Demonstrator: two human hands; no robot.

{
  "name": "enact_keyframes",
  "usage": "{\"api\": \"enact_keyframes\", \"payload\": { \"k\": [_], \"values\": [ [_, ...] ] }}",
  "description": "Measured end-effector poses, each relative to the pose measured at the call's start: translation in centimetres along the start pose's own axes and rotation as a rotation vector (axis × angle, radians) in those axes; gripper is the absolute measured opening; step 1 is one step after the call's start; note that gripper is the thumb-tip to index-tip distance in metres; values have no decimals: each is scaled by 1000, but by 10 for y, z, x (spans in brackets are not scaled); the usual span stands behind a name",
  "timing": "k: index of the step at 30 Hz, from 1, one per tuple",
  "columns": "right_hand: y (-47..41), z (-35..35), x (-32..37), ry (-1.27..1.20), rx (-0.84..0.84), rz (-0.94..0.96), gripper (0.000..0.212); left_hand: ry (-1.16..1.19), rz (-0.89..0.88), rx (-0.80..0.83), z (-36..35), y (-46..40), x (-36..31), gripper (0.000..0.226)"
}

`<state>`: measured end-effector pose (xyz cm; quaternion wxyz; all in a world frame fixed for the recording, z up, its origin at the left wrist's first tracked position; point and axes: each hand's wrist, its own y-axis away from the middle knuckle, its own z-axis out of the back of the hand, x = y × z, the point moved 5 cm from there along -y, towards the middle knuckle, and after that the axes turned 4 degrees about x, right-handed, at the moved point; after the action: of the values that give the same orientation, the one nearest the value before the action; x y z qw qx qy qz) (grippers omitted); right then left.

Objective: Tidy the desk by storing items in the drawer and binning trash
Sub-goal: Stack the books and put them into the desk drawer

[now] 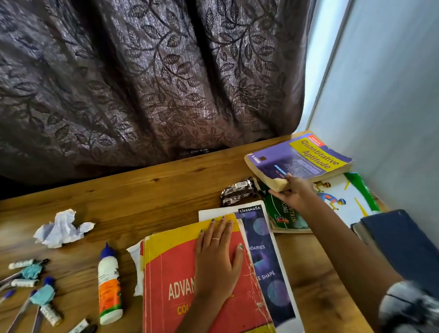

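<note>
Right hand [294,190] gripping the near corner of the thick purple-and-yellow aptitude book [299,159], thumb over the worn, dog-eared page block, fingers curled beneath; lifted off the far right corner of the tabletop [143,185], probably to bring it over to the stack. Left hand [217,250] flat, fingers straight and spread on the red-and-yellow textbook [206,281], likely pressing to keep that pile steady; glossy cover scuffed and cracked along the spine edge. Beneath it, a slim classmate notebook [266,253] jutting out toward the right edge, smooth card cover. Under the lifted book, a thin green-edged picture book [342,198] lying flat, with a dark cloth-bound book [408,245] against the right edge. Crinkled foil wrapper [237,193] just beside the right hand, and a crumpled paper ball [61,228] toward the left, both looking like bin material. White plastic glue bottle [109,284] lying near the front, pens [24,304] scattered at the front left corner, still to be stored; no drawer or bin visible
</note>
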<state>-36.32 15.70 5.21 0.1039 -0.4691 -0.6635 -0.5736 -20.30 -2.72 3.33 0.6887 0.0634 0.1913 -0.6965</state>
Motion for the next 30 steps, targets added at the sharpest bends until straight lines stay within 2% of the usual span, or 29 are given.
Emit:
{"api": "enact_keyframes", "payload": {
  "k": [7,9,12,17,19,22,24,26,28,30],
  "values": [
    [4,23,22,-113,16,123,40,45,-16,-16,1,0,1,54],
    [17,30,25,-160,85,125,34,43,-9,-10,1,0,1,54],
    [46,41,26,-189,179,127,11,58,0,4,2,0,0,55],
    [109,45,21,-46,345,226,14,162,0,-23,4,-1,1,52],
    [135,40,14,10,417,219,29,402,39,-64,11,-2,5,50],
    [161,34,-1,127,492,194,48,989,241,-17,28,-4,13,46],
    [174,30,-16,196,529,155,39,1309,481,-12,39,-1,30,46],
    [184,26,-34,265,563,103,33,1612,691,79,43,7,50,50],
    [192,24,-55,348,591,55,35,1732,746,187,51,22,63,53],
    [200,24,-77,433,598,3,32,1740,791,225,56,41,74,52]
  ]
}}
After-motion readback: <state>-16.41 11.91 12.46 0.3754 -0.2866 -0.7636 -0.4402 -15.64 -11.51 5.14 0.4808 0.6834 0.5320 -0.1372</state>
